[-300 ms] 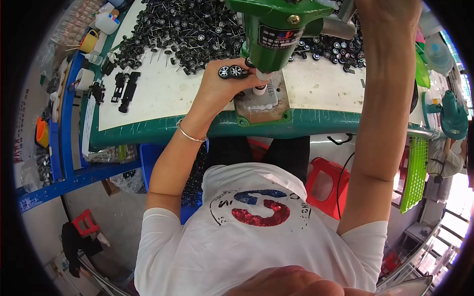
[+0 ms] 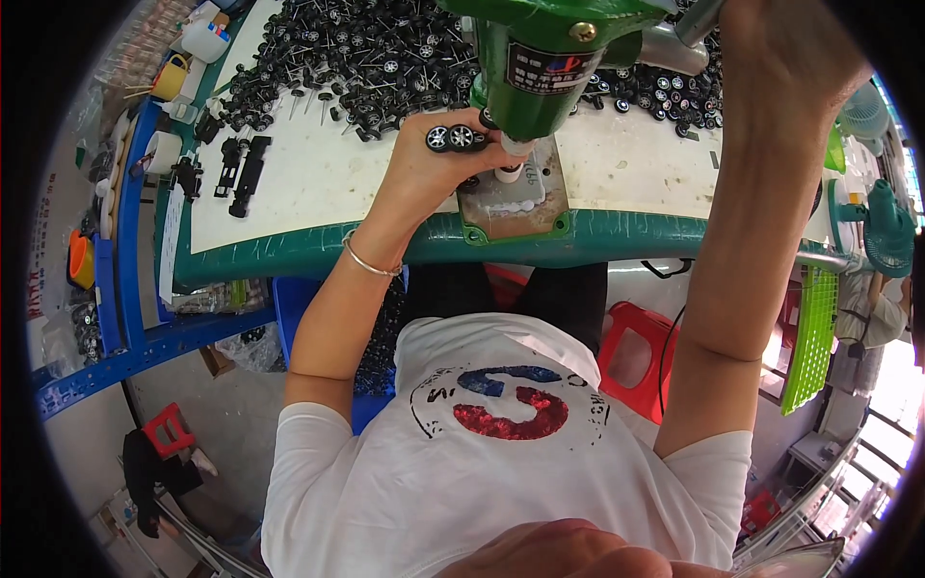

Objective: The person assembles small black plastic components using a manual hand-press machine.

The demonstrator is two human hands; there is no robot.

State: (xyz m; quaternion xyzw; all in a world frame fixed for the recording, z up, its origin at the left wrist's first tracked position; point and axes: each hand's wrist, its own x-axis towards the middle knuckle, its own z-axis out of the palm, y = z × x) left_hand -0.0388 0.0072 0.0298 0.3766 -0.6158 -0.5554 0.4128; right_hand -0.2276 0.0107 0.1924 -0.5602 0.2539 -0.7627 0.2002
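My left hand [image 2: 438,159] is closed around small black toy wheels [image 2: 450,139] with silver hubs, its fingertips reaching under the green hand press [image 2: 535,91]. Below the press's white tip [image 2: 516,149], a small white round piece [image 2: 509,173] stands on the metal base plate [image 2: 515,217]. The fingertips are partly hidden behind the press head. At the upper right, my right hand [image 2: 795,43] is raised beside the press's metal lever [image 2: 698,23]. Its fingers are beyond the picture's top edge, so its grip does not show.
A large heap of toy wheels on axles [image 2: 356,58] covers the table's far side. Black toy chassis parts [image 2: 249,176] lie at the left. A green padded edge [image 2: 337,258] borders the table. Beneath it are a red stool [image 2: 636,332] and a blue bin [image 2: 371,414].
My right hand and forearm have shifted to the right, and the press lever has tilted further that way. My left hand stays nearly still with the wheels.
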